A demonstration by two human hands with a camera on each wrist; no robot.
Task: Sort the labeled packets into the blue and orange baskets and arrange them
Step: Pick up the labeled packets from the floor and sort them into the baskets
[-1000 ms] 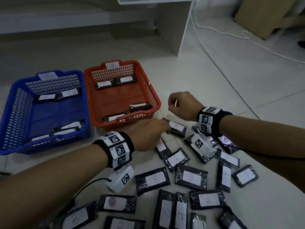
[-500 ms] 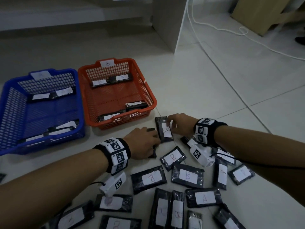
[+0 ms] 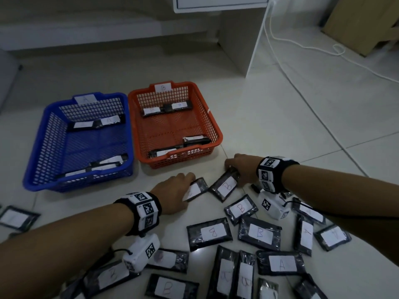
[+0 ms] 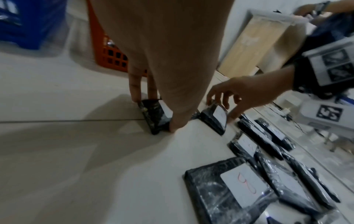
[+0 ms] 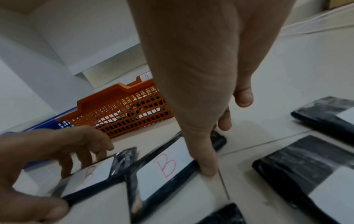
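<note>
Black packets with white A or B labels lie scattered on the tiled floor. My left hand (image 3: 180, 189) pinches a small packet (image 3: 197, 188) by its edges, fingers at its far end and thumb at its near end (image 4: 157, 116). My right hand (image 3: 239, 170) grips a packet marked B (image 3: 225, 187) between thumb and fingers (image 5: 166, 165). The blue basket (image 3: 36, 160) tagged A and the orange basket (image 3: 216, 128) tagged B stand side by side just beyond the hands, each with a few packets along its near and far walls.
Several more packets (image 3: 260, 234) cover the floor near me and to the right. A lone packet (image 3: 16, 217) lies at the far left. A white cabinet panel (image 3: 237, 39), a white cable (image 3: 302, 46) and a cardboard box (image 3: 364, 22) stand behind.
Both hands dropped to the floor near the orange basket. The right hand came down onto the B packet and closed on it; the left took hold of the small packet beside it.
</note>
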